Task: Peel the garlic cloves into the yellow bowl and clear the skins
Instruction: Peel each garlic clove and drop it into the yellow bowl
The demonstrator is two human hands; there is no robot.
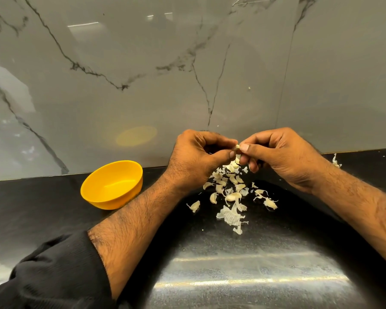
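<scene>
A yellow bowl (112, 185) sits on the black table (42, 204), well to the left of the left hand and a little nearer the person, close to the wall. It is round and plain, tipped slightly so its opening faces up and toward the person; no cloves can be seen inside it.

The left hand (200, 156) is held above the table with its fingers curled, the thumb and forefinger pinching a garlic clove (237, 148) at its left side. The right hand (281, 156) meets it from the other side, fingers also curled, its thumb pressed against the clove's right side. The clove is small and pale cream; most of it is hidden by the fingertips, so which way its long axis runs cannot be told.

Directly below and just nearer than the two hands lies a loose pile of garlic cloves and skins (230, 188), scattered on the table. The cloves are off-white and curved, pointing in many directions. At the near end of the pile lies a larger papery skin (230, 216), thin, translucent and ribbed.

Beyond the right wrist, against the marble wall (143, 63), lies one more scrap of skin (336, 161). A black sleeve (54, 270) covers the left upper forearm.
</scene>
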